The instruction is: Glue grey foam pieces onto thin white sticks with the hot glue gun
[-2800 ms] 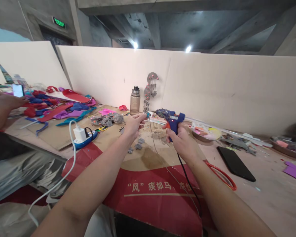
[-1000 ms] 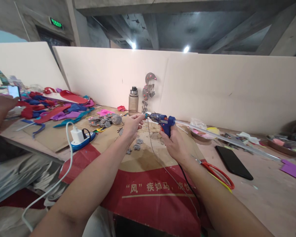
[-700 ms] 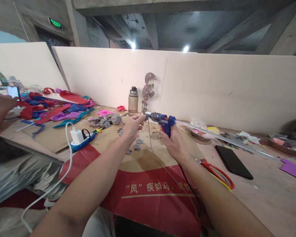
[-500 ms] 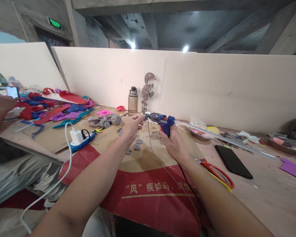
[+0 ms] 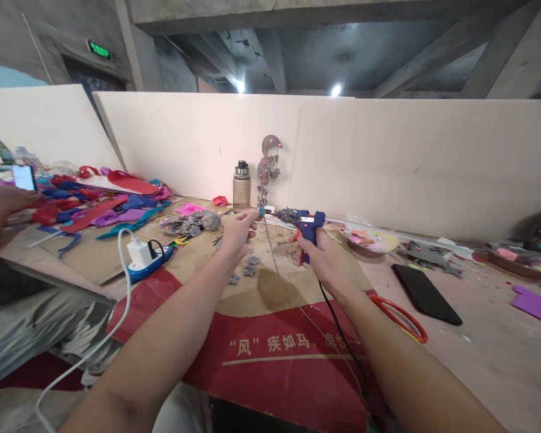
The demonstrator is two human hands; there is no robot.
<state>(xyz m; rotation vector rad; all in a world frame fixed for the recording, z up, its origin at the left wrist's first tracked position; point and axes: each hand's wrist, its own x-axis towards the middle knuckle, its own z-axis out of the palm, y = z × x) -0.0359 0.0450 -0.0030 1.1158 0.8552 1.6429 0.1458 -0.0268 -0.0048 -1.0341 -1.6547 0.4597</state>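
My left hand (image 5: 240,231) pinches a small teal piece (image 5: 261,213), from which a thin grey cord (image 5: 272,248) hangs down over the cardboard (image 5: 234,304). My right hand (image 5: 318,252) is wrapped round the handle of a blue glue gun (image 5: 307,221), whose nozzle points left toward the teal piece with a gap between them. Below my hands, small grey flower shapes (image 5: 249,269) lie on the cardboard. A grey ornament with pink dots (image 5: 270,147) stands out against the white board behind.
A bottle (image 5: 241,187) stands behind my left hand. Left are a ball of grey yarn (image 5: 211,221), a blue power strip (image 5: 149,264), coloured cloth (image 5: 94,201) and another person's hand (image 5: 2,207). Right are red-handled scissors (image 5: 401,314), a black phone (image 5: 426,293) and a dish (image 5: 372,245).
The glue gun has moved right, away from the teal piece, and its rear has turned upward. The clear stick behind it no longer reaches across the right side. My left hand has shifted slightly left.
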